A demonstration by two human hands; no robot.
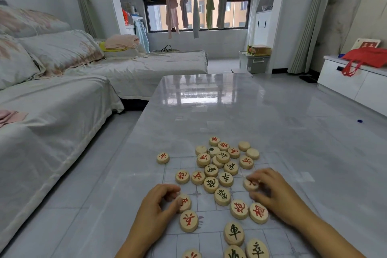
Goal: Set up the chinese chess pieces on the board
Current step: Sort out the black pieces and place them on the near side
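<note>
Nearest to me, round pale wooden discs with black characters (pixel 234 233) lay on the lower part of the thin, translucent grid-printed board sheet (pixel 211 243), which was spread flat on the glossy grey table (pixel 209 98). My left hand (pixel 156 208) rested on the sheet's left side, fingers curled and pinching the edge of a red-lettered wooden disc (pixel 185 203); a second red-lettered disc (pixel 188 221) lay just below it, touching or nearly so. My right hand (pixel 272 191) sat on the right side, fingertips closed around the rim of another red-marked disc (pixel 250 184), its character partly hidden by my fingers.

Between my hands, discs of both colours lay loose and unsorted. Further off, a heap of pale wooden discs (pixel 222 156) crowded the far edge of the sheet, some stacked on one another, several face down and blank. One lone red-character disc (pixel 163 157) stood apart at the far left corner.

In my judgement, setup had barely begun: no rank was complete. To do this step well, each pinched disc should be lifted clear rather than dragged, since the light sheet would likely shift or wrinkle, then set squarely on a line crossing, not inside a square. Separating red from black first, and turning the blank discs over, should prevent misplacement.
</note>
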